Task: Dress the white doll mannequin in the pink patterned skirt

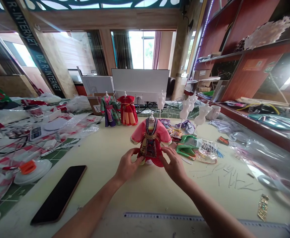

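A miniature dress (150, 140) with pink sleeves, a red skirt, a dark beaded collar and a dark patterned front panel stands upright on a small white mannequin in the middle of the table. My left hand (128, 165) pinches the skirt's lower left edge between thumb and fingers. On the opposite side, my right hand (174, 165) grips the red skirt's lower right edge in the same way. Behind it stand a green and purple miniature dress (109, 110) and a red and orange miniature dress (128, 110), each on its own stand.
Bare white mannequins (201, 115) stand at the back right, near green fabric pieces (186, 145). A black phone (59, 195) lies at left, a ruler (165, 216) along the front. A gold ornament (263, 207) and thin scattered strips (230, 178) lie at right.
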The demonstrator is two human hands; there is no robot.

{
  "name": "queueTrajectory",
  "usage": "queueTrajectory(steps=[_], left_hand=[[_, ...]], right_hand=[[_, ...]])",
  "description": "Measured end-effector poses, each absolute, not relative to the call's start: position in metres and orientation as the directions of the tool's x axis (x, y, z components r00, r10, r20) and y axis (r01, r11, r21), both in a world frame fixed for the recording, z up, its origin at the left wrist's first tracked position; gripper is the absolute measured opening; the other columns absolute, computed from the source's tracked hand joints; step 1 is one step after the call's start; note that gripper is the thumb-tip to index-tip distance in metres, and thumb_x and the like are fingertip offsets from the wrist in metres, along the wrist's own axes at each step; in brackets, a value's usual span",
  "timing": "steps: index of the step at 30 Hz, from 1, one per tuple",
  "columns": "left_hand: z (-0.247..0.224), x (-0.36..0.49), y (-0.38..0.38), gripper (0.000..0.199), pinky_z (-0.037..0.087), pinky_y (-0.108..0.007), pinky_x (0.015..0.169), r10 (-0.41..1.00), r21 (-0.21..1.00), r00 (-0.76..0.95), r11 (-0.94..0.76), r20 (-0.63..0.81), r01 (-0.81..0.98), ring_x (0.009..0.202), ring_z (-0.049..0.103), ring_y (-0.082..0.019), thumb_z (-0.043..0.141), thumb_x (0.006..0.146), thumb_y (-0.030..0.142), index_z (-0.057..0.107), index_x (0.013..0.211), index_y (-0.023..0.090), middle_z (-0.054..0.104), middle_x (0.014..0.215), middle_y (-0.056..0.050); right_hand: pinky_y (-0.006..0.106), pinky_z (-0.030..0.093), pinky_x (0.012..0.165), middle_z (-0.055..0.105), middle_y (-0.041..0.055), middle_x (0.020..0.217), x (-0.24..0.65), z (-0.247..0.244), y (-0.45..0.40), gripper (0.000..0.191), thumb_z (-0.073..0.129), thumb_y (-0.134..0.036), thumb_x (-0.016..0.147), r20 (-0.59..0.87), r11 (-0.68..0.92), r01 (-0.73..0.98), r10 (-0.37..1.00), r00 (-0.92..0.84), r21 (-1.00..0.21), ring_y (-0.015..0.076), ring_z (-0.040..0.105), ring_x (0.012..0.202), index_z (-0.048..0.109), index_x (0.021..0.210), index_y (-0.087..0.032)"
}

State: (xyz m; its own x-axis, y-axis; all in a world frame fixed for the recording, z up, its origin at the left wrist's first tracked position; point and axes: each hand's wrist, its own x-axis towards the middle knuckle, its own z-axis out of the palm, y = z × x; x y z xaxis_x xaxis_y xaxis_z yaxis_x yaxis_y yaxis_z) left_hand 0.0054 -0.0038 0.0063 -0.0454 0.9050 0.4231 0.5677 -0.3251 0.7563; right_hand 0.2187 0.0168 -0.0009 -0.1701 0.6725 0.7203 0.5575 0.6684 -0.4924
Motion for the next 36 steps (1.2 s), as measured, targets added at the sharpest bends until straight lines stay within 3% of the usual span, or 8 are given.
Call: queueTrajectory(steps=[5, 9, 13, 15, 20, 28, 32, 36], left_hand=[[0.005, -0.004, -0.009, 0.03, 0.053, -0.032, 0.073, 0.867, 0.746, -0.125, -0.332, 0.482, 0.577, 0.084, 0.066, -0.019, 0.061, 0.08, 0.035, 0.059, 0.104, 0.018, 0.07, 0.092, -0.006], [0.023, -0.005, -0.018, 0.017, 0.049, -0.037, 0.085, 0.75, 0.685, -0.217, -0.394, 0.625, 0.613, 0.092, 0.06, -0.021, 0.055, 0.084, 0.032, 0.062, 0.088, 0.017, 0.065, 0.092, -0.008], [0.046, 0.01, -0.021, 0.016, 0.045, -0.038, 0.092, 0.633, 0.522, -0.085, -0.545, 0.769, 0.656, 0.098, 0.058, -0.021, 0.056, 0.082, 0.023, 0.066, 0.094, 0.018, 0.065, 0.098, -0.008], [0.049, 0.017, -0.018, 0.02, 0.045, -0.038, 0.092, 0.645, 0.509, -0.037, -0.565, 0.763, 0.649, 0.099, 0.058, -0.022, 0.055, 0.083, 0.021, 0.066, 0.1, 0.018, 0.066, 0.102, -0.009], [0.037, 0.016, -0.012, 0.021, 0.045, -0.037, 0.093, 0.775, 0.636, -0.067, -0.462, 0.629, 0.618, 0.101, 0.06, -0.023, 0.054, 0.083, 0.024, 0.066, 0.1, 0.021, 0.067, 0.104, -0.008], [0.003, -0.008, -0.01, 0.037, 0.047, -0.038, 0.079, 0.955, 0.832, -0.143, -0.147, 0.26, 0.534, 0.09, 0.062, -0.026, 0.068, 0.07, 0.043, 0.064, 0.098, 0.019, 0.067, 0.098, -0.009], [-0.008, -0.006, -0.011, 0.057, 0.046, -0.034, 0.066, 0.985, 0.907, -0.149, -0.02, 0.091, 0.421, 0.071, 0.061, -0.023, 0.077, 0.058, 0.043, 0.061, 0.107, 0.018, 0.067, 0.08, -0.005], [-0.008, 0.003, -0.011, 0.056, 0.047, -0.032, 0.069, 0.99, 0.977, -0.144, 0.038, -0.008, 0.21, 0.073, 0.063, -0.02, 0.072, 0.065, 0.038, 0.055, 0.114, 0.016, 0.066, 0.076, -0.003]], right_hand=[[0.038, 0.051, 0.073, 0.066, 0.008, 0.094, 0.225, -0.002, 0.014, 0.016, 0.055, -0.023, 0.085, 0.695, 0.625, 0.579, 0.707, -0.134, -0.524, 0.0242, 0.063, 0.085, 0.06, 0.1, -0.021], [0.037, 0.051, 0.074, 0.064, 0.0076, 0.094, 0.229, 0.004, 0.009, 0.015, 0.052, -0.022, 0.088, 0.715, 0.618, 0.566, 0.696, -0.07, -0.546, 0.0214, 0.062, 0.084, 0.059, 0.101, -0.02], [0.036, 0.05, 0.08, 0.064, 0.0065, 0.097, 0.223, 0.01, 0.007, 0.014, 0.051, -0.019, 0.088, 0.743, 0.654, 0.533, 0.666, -0.068, -0.537, 0.0201, 0.06, 0.091, 0.058, 0.1, -0.021], [0.036, 0.049, 0.082, 0.064, 0.0063, 0.099, 0.219, 0.012, 0.007, 0.017, 0.051, -0.019, 0.088, 0.753, 0.668, 0.524, 0.654, -0.073, -0.529, 0.02, 0.06, 0.094, 0.058, 0.103, -0.022], [0.043, 0.046, 0.089, 0.065, 0.0067, 0.108, 0.221, 0.01, 0.009, 0.022, 0.053, -0.021, 0.085, 0.666, 0.625, 0.537, 0.731, -0.149, -0.566, 0.0248, 0.057, 0.102, 0.06, 0.106, -0.024], [0.044, 0.046, 0.081, 0.067, 0.0082, 0.096, 0.235, 0.004, 0.006, 0.019, 0.056, -0.033, 0.082, 0.509, 0.462, 0.506, 0.859, -0.051, -0.728, 0.0257, 0.061, 0.088, 0.063, 0.096, -0.022], [0.046, 0.047, 0.074, 0.068, 0.0079, 0.09, 0.231, -0.011, 0.008, 0.038, 0.072, -0.038, 0.066, 0.334, 0.31, 0.423, 0.942, -0.017, -0.852, 0.027, 0.062, 0.081, 0.062, 0.098, -0.021], [0.041, 0.05, 0.068, 0.068, 0.0018, 0.074, 0.223, -0.025, 0.014, 0.046, 0.075, -0.035, 0.059, 0.168, 0.171, 0.239, 0.985, -0.033, -0.956, 0.0239, 0.063, 0.072, 0.058, 0.1, -0.021]])
